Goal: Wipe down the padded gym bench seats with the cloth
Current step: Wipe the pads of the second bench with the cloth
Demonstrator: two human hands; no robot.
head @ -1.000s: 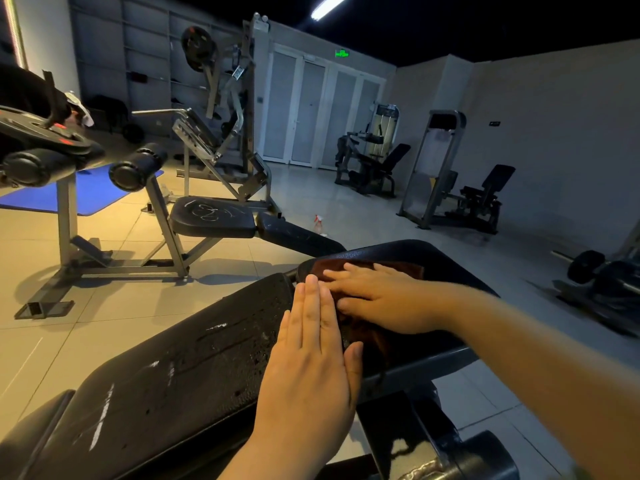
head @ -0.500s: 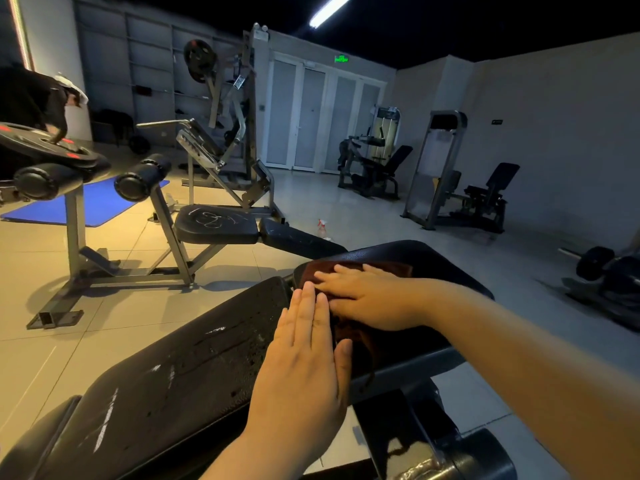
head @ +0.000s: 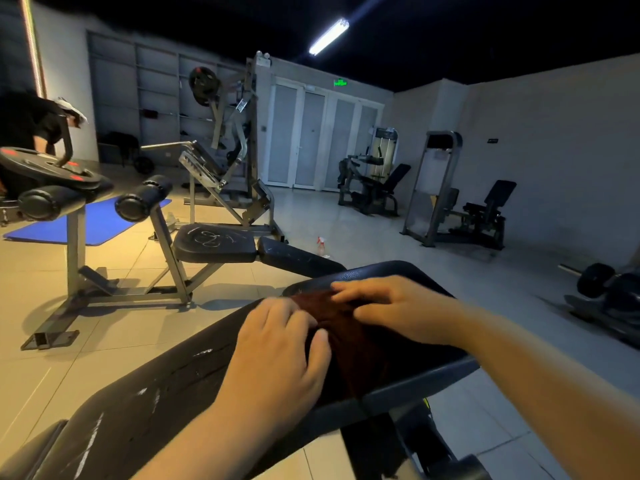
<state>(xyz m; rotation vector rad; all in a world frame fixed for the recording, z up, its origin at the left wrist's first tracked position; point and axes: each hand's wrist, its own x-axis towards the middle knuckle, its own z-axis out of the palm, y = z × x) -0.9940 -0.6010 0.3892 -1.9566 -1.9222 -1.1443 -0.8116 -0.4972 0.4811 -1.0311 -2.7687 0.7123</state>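
A dark red-brown cloth lies across the black padded bench in front of me, near the gap between its long pad and the seat pad. My left hand has its fingers curled into the cloth's left edge, bunching it. My right hand rests on the cloth's far side with fingertips bent, pinching the fabric. A second black bench stands behind on the floor, its seat marked with white scribbles.
A small spray bottle stands on the tiled floor beyond the bench. A blue mat, a weight plate and roller pads are at left, where a person in black bends. Machines line the far wall; a barbell lies at right.
Both hands were flat on the cloth and pad; now their fingers have curled and gathered the cloth. The view has shifted slightly.
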